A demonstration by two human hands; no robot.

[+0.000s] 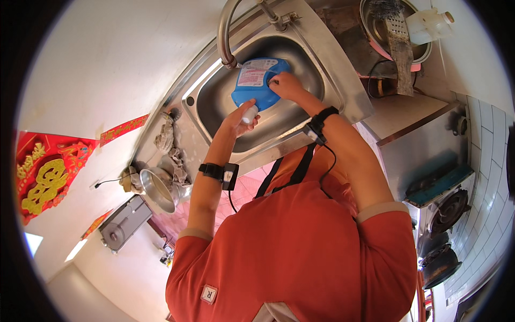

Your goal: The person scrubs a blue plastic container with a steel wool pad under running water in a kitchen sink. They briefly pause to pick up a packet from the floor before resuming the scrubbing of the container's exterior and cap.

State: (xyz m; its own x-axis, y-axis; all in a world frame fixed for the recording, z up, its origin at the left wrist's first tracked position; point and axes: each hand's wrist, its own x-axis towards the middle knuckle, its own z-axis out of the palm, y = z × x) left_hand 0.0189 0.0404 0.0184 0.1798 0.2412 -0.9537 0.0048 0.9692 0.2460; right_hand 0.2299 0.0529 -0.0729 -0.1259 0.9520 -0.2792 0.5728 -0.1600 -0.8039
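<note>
A blue plastic jug [246,94] with a white printed label lies tilted over the stainless steel sink basin [217,108]. Its white cap [250,114] points towards me. My left hand [239,120] is closed around that cap, thumb on top. On the jug's far right side, my right hand [286,85] is curled in at the handle opening. A small dark patch shows by its fingers; what it is, I cannot tell. The spout of the curved metal faucet [223,38] ends just above the jug's label.
Grey rags [164,137] lie on the counter left of the basin. Below them is a metal pot [158,190]. A pan with a pink rim [378,50] holds a grater [398,36] at the upper right. Gas burners [448,211] and a dark pot [440,267] line the right side.
</note>
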